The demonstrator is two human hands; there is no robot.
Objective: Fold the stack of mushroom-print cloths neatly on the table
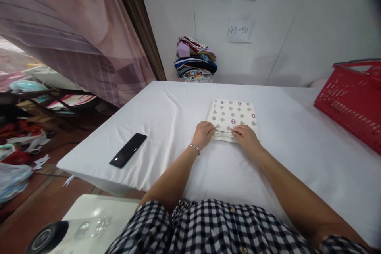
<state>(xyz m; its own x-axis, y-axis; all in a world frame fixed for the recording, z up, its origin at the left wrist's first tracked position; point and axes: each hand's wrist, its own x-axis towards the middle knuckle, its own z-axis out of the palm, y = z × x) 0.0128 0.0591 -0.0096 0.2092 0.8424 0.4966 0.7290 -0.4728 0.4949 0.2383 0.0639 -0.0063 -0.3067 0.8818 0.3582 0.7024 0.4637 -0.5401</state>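
A folded white cloth (235, 115) with a small grey, red and blue print lies flat on the white-covered table (178, 154). Its near edge shows several layers. At the near left corner, my left hand (204, 133) pinches the fold between thumb and fingers; a bracelet circles that wrist. My right hand (246, 137) pinches the same near edge further right, fingers closed on the upper layer. What kind of cloth item it is, I cannot tell from the folded shape.
Left on the table lies a black phone (128, 150). A red plastic basket (354, 103) stands at the right edge. Folded clothes (195, 59) are stacked against the wall behind. A white stool (98, 206) with a clear bottle is at lower left, beside a pink curtain (98, 27).
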